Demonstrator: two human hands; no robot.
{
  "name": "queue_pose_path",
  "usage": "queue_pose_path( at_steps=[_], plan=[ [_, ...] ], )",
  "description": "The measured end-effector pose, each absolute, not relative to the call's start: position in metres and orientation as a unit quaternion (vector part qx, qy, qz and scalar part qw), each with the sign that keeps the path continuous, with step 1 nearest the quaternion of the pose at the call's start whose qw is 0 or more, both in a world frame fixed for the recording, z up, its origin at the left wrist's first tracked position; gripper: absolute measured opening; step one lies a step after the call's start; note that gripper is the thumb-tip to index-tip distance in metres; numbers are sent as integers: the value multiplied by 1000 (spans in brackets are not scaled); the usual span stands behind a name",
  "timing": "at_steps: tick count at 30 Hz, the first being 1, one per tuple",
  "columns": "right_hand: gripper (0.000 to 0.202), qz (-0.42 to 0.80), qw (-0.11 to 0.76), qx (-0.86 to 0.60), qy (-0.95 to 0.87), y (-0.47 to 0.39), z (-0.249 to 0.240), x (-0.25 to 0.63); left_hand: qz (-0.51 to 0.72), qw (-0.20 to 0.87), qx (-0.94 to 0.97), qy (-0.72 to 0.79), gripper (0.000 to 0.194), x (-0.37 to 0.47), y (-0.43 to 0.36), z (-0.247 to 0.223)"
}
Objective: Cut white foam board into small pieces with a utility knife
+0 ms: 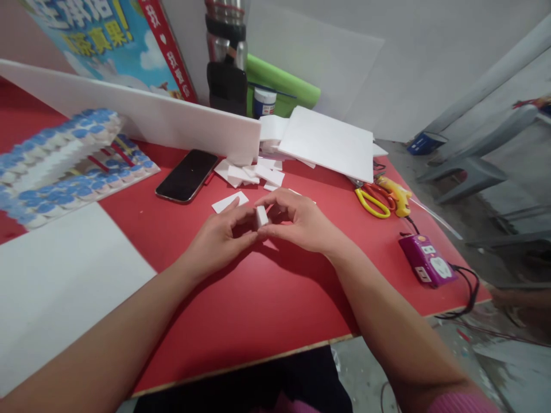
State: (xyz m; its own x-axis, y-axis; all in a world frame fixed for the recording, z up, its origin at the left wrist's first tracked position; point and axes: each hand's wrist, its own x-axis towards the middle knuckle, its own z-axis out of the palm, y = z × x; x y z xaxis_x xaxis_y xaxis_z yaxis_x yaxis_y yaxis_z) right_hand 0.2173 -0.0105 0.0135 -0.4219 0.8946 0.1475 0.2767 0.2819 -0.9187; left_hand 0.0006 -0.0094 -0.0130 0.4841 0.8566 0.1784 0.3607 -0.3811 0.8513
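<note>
Between the fingertips of my left hand [230,232] and my right hand [297,217] is a small white block [262,217], perhaps a stack of foam board pieces. Both hands pinch it just above the red table [267,304], the left from its left side and the right from its right. Just behind my left thumb lies a flat white rectangle [230,202]. Beyond the hands, several more white cut pieces [249,173] are heaped loosely. My fingers partly cover the block's sides.
A black phone [186,176] lies left of the pieces. At left stands a blue-and-white model [77,178] by a large white sheet [64,292]. White boards [331,140], yellow-handled scissors [373,203], a yellow glue gun [398,195] and a purple power strip [427,261] occupy the right.
</note>
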Motion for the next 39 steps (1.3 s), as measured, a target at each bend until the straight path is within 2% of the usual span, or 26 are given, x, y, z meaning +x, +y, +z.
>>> queue_pose_path(
  at_steps=[8, 14, 17, 21, 24, 29, 36, 39],
  plan=[
    [28, 454, 356, -380, -722, -10, 12, 220, 333, 423, 744, 396, 21, 1, -11, -13],
    [26, 446, 356, -378, -729, -10, 12, 219, 331, 433, 742, 389, 24, 2, -10, -16],
    [26, 479, 369, -387, -696, -8, 12, 222, 332, 451, 728, 395, 31, 2, -12, -14],
    [42, 542, 444, -383, -602, -1, 11, 231, 412, 527, 612, 423, 45, -1, -15, -7],
    [49, 575, 495, -376, -532, 3, 10, 234, 452, 621, 493, 408, 43, -2, -16, 0],
    [53, 622, 529, -374, -440, 4, 7, 226, 384, 789, 366, 311, 33, 1, -15, 4],
    [50, 654, 480, -385, -441, 5, -3, 213, 357, 826, 299, 317, 18, 3, -18, 5],
    [50, 651, 500, -379, -427, 5, -4, 212, 359, 834, 266, 323, 17, 2, -17, 5]
  ],
)
